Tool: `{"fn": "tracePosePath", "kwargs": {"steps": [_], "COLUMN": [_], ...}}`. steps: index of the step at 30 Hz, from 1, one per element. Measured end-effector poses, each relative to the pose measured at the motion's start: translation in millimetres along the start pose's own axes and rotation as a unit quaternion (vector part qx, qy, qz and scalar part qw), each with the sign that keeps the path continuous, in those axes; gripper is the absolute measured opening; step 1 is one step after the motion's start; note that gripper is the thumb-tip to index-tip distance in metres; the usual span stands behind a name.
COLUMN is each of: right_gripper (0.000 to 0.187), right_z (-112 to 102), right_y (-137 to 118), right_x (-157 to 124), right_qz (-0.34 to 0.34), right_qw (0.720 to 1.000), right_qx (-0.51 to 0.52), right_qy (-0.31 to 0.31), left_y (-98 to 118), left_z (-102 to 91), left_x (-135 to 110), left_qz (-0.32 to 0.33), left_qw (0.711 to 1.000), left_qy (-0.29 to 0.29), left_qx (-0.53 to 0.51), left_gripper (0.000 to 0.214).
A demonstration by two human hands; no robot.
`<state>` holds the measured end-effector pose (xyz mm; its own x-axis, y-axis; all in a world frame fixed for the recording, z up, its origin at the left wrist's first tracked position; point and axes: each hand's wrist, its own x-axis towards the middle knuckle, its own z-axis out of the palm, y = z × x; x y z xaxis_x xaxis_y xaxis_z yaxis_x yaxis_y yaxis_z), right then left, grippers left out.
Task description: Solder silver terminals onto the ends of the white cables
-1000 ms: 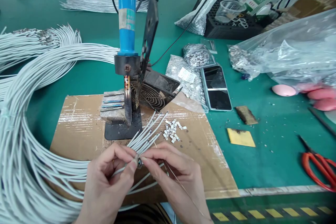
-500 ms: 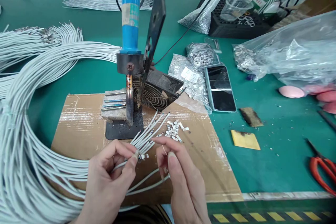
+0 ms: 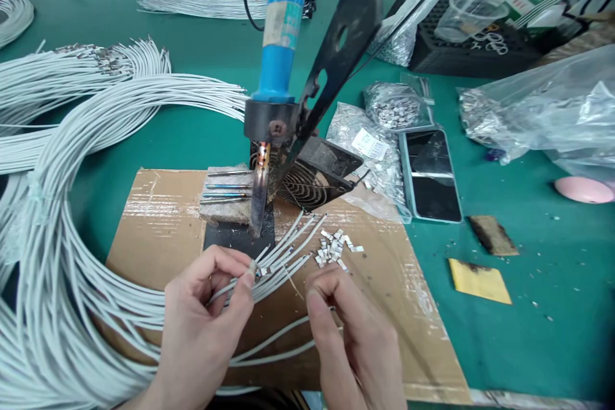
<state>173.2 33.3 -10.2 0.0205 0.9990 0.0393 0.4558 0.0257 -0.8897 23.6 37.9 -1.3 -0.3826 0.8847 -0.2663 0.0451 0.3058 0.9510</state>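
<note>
My left hand (image 3: 206, 320) pinches a fanned bunch of thin white wires (image 3: 288, 246), with the stripped ends pointing up and to the right over a cardboard sheet (image 3: 144, 224). My right hand (image 3: 350, 333) is beside it with curled fingers. It seems to hold a thin strand of solder wire, but I cannot make it out for sure. Just beyond the fingers of my right hand lies a small heap of metal terminals (image 3: 334, 246). A blue-handled soldering iron (image 3: 276, 64) stands clamped, tip down, right behind the wire ends.
A big coil of white wires (image 3: 52, 256) fills the left side. A small fan (image 3: 307, 179), bags of terminals (image 3: 379, 141), a phone (image 3: 430, 173), a yellow sponge (image 3: 478, 278) and plastic bags (image 3: 542, 109) lie to the right on the green mat.
My right hand has let go of the wire bunch and dropped to the right and nearer to me. The camera has moved in and to the left. The left hand still holds the wires.
</note>
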Motion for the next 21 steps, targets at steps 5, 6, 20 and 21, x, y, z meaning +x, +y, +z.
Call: {"fn": "tracePosePath", "kwargs": {"steps": [5,6,20,21], "right_gripper": [0.032,0.033,0.018,0.019], "right_z": [-3.2,-2.8,0.4,1.4], "right_y": [-0.9,-1.4,-5.9,-6.1], "right_x": [7.3,7.8,23.3,22.7], "right_qz": [-0.011,-0.009,-0.030,-0.028], "right_qw": [0.995,0.993,0.991,0.993], "right_qx": [0.067,0.082,0.124,0.115], "right_qy": [-0.077,-0.086,-0.035,-0.017], "left_y": [-3.8,-3.7,4.1,4.1], "left_z": [-2.8,-3.1,-1.7,-1.4], "left_x": [7.8,8.8,12.9,13.2], "left_qz": [0.020,0.020,0.026,0.025], "left_qw": [1.000,1.000,1.000,1.000], "left_qy": [-0.005,-0.002,0.005,0.008], "left_qx": [-0.013,-0.015,-0.014,-0.013], "left_gripper": [0.013,0.012,0.012,0.012]}}
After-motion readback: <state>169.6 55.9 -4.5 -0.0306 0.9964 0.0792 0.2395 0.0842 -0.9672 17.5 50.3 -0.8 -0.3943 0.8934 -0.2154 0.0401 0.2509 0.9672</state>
